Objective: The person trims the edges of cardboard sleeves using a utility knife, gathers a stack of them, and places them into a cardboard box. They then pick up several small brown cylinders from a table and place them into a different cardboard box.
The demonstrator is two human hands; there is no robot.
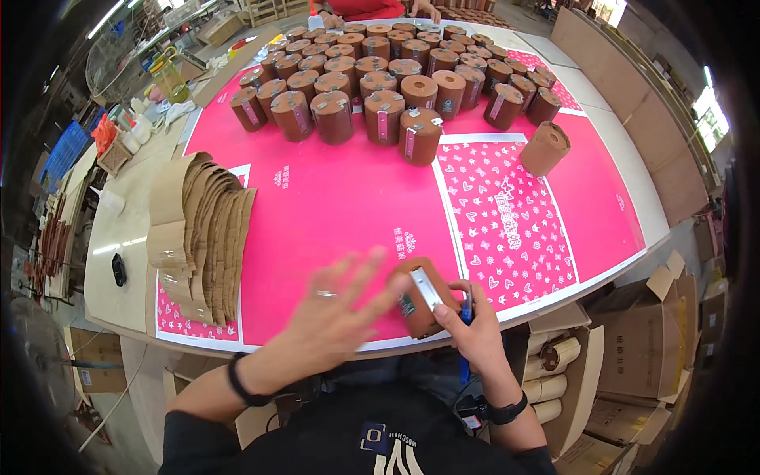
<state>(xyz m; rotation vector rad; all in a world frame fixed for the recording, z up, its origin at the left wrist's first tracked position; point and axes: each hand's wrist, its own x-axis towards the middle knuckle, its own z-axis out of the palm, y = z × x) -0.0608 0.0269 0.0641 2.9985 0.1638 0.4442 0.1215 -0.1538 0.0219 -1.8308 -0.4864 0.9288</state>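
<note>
A brown cylindrical box (421, 294) with a pale shiny strip along its side is tilted over the table's near edge. My right hand (477, 336) grips it from the right, thumb on its side. That same hand also keeps a slim blue tool (465, 348), whose kind I cannot make out. My left hand (336, 305), blurred by motion, has its fingers spread; a fingertip is close to the box, and whether it touches is unclear. Many similar brown cylinders (383, 119) with metal fittings stand upright across the far side. One brown cylinder (546, 150) stands apart at the right.
A stack of folded brown paper (206, 237) lies on the left of the pink-covered table (332, 206). A small black object (119, 269) rests beyond it. Open cartons (641, 332) stand low at the right, one holding wrapped cylinders (546, 388). Another person's hand (426, 11) shows at the far edge.
</note>
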